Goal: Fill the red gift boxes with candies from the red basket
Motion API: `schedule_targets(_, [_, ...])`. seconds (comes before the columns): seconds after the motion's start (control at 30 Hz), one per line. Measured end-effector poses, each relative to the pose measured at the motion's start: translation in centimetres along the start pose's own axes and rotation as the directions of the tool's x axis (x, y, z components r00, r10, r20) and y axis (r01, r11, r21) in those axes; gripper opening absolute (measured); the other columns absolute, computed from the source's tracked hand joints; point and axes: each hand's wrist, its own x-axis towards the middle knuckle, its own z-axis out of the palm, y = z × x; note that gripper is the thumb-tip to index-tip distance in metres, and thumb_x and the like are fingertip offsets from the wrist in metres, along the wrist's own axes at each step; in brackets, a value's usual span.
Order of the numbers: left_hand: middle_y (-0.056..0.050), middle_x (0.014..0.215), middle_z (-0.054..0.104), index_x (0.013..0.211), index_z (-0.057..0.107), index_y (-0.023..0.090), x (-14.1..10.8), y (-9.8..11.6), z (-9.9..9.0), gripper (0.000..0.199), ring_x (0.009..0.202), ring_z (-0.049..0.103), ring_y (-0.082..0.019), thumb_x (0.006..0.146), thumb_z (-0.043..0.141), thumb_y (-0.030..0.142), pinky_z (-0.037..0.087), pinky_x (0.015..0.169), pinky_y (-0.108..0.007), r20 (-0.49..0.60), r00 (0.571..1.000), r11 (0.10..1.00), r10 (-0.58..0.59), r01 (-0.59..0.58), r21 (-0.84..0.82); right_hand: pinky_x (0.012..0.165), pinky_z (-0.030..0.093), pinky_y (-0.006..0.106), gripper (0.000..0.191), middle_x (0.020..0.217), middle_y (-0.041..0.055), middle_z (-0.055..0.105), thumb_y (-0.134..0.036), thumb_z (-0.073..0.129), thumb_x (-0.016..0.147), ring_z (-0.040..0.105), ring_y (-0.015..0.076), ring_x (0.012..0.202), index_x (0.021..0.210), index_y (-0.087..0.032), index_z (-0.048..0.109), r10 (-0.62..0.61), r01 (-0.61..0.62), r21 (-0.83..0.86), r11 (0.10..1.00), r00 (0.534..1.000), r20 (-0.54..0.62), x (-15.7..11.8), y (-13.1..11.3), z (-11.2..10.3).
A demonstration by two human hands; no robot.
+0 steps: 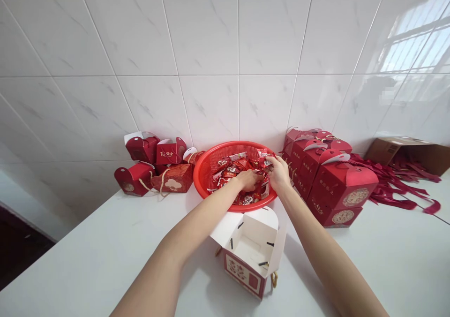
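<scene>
Pinching red packet [263, 154], right hand [279, 172]; open box [246, 275] reads 囍.

Both arms are bare, slim and smooth in outline. The left arm [197, 221] shows to about the elbow [172, 249], the right arm [319, 232] along the forearm; each widens from a narrow wrist. Left grip [249, 180] and right grip [278, 170] are bare hands, nails too small to make out.
</scene>
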Motion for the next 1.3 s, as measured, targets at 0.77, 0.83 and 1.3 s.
schedule_targets(0.77, [-0.014,0.125,0.068,0.111,0.071,0.021,0.3,0.2,-0.3,0.03,0.11,0.067,-0.033,0.086,0.057,0.016,0.054,0.09,-0.041,0.01,0.998,0.997,-0.062,0.063,-0.041,0.053,0.043,0.023,0.019,0.06,-0.0053,0.064,-0.023,0.072,0.05,0.055,0.0118,0.056,0.065,-0.02,0.061,0.013,-0.013,0.021,1.0,1.0,0.013,0.2,-0.2,0.3])
schedule_targets(0.83, [-0.016,0.123,0.069,0.108,0.073,0.019,0.3,0.2,-0.2,0.029,0.109,0.067,-0.035,0.085,0.057,0.015,0.055,0.089,-0.043,0.013,0.998,0.996,-0.069,0.07,-0.055,0.053,0.043,0.024,0.019,0.06,-0.0054,0.064,-0.023,0.072,0.051,0.056,0.0122,0.055,0.066,-0.021,0.061,0.012,-0.013,0.009,1.0,1.0,0.024,0.2,-0.2,0.2])
schedule_targets(1.3, [-0.005,0.095,0.077,0.097,0.076,0.016,0.1,-2.8,0.0,0.029,0.091,0.069,-0.02,0.077,0.056,0.01,0.053,0.078,-0.024,-0.114,0.99,0.905,-0.081,0.025,-0.424,0.051,0.044,0.024,0.021,0.061,-0.0048,0.064,-0.023,0.071,0.051,0.056,0.0125,0.055,0.067,-0.021,0.059,0.019,-0.02,0.017,1.0,0.999,0.035,-0.3,-0.3,0.2])
